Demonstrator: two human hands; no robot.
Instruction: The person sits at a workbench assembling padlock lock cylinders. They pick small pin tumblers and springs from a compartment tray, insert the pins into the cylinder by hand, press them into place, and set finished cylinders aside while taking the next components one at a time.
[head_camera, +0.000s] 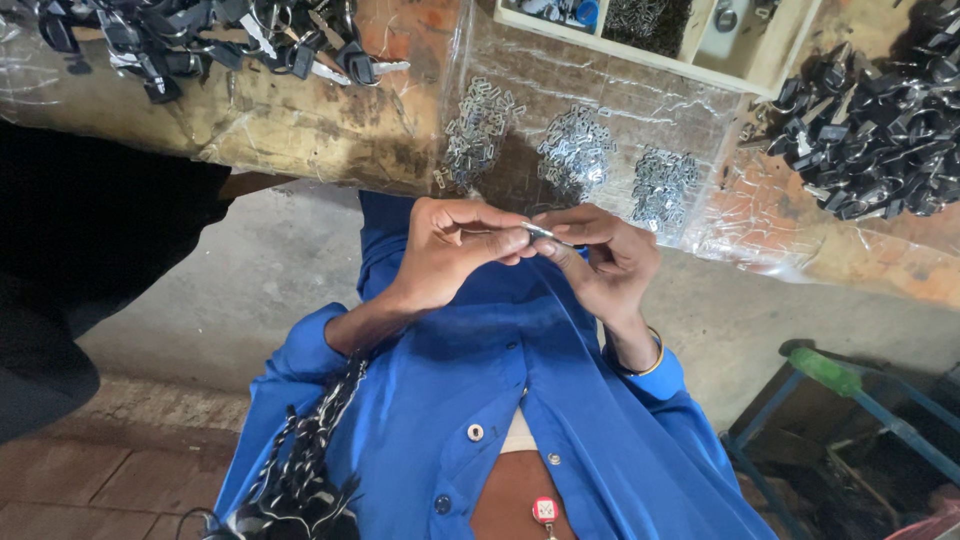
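While both hands meet in front of the blue shirt (520, 400), a small metal piece (541, 234) sits pinched between them. Left hand (455, 250): fingers curled narrow, thumb and forefinger tips clamped on the near end of the piece. Right hand (605, 255): also closed tight, fingertips gripping the other end, a thin bangle (655, 358) on its wrist. Piece looks like a slim silver key blade or clip; too small to tell which.

Step in hand, as a judgement: fitting or joining two small parts at the fingertips, mid-assembly, held off the bench (300, 130) and just short of its near edge.

Just beyond the hands, three loose heaps of small silver metal clips (575, 150) lie on clear plastic sheeting (700, 110). Further out past the right hand, a pile of black-headed keys (870, 140); past the left hand, another dark pile of keys and black parts (210, 40). Wooden tray with compartments (770, 50) at the far edge.

Next move probably calls for a fine push or twist with both thumbs, keeping the piece aligned; slipping from the pinch is the risk.
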